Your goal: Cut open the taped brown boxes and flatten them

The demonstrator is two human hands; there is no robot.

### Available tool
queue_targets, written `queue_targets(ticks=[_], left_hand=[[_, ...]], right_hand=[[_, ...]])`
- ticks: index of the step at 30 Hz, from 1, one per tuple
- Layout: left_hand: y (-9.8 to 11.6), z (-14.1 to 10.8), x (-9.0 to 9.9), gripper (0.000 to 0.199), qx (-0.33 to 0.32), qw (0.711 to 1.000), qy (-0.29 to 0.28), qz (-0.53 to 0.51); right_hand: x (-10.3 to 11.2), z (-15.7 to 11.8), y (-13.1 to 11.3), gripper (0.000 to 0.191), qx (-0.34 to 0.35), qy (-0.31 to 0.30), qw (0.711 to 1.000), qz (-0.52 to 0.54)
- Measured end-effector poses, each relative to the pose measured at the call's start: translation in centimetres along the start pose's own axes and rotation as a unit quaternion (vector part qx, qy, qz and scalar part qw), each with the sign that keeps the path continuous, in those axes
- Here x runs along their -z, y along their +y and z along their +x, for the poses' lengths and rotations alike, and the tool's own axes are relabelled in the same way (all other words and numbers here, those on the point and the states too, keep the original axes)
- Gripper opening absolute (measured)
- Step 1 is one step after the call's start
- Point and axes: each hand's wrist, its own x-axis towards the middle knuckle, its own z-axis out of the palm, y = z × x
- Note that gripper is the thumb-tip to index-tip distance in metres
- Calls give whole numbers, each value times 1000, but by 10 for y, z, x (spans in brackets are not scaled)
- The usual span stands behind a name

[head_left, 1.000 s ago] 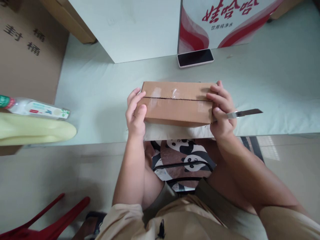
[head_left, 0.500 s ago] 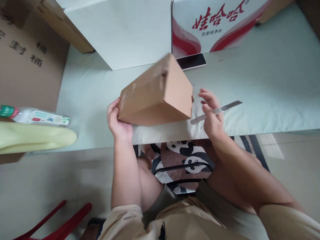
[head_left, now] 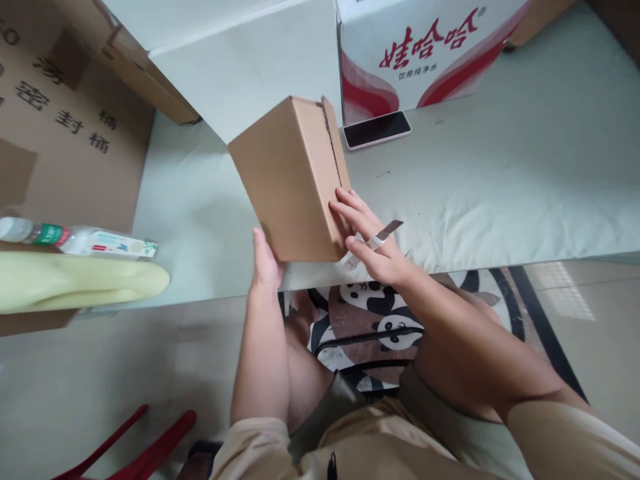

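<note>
A brown cardboard box is tilted above the table's front part, its flap edge facing right. My left hand supports its lower left corner, thumb up along the side and the other fingers hidden behind or under it. My right hand has its fingertips against the box's right side. A knife with a metal blade is held between the thumb and fingers of that same hand, its blade pointing up and to the right.
Behind the box stand a white box and a red-and-white carton, with a phone before the carton. At left are a large carton, a bottle and a pale yellow object.
The cardboard box has been turned, so a plain face now shows instead of the taped one. My right hand has moved left onto its side, still with the knife. My left hand has shifted right.
</note>
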Motion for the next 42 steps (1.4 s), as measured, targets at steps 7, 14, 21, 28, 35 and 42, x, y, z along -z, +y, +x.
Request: queue_targets(ticks=[7,14,21,28,35,42], left_hand=[[-2,-4,-8,72,104,995,-10,4],[-9,-4,-14,63,148,972,-101,155],[1,3,-14,67,-361,895,77,252],[10,1,-13,63,-479,804,16,351],[5,2,-18,73,-447,819,55,356],[2,-8,-45,74,-450,797,136,378]], right_hand=[[2,-5,-11,52,48,79,995,33],[10,-11,9,40,34,140,989,-14],[13,1,5,36,54,18,998,15],[12,0,-1,34,13,-11,994,105],[21,-7,21,23,-115,262,945,156],[23,-6,17,12,-91,214,963,138]])
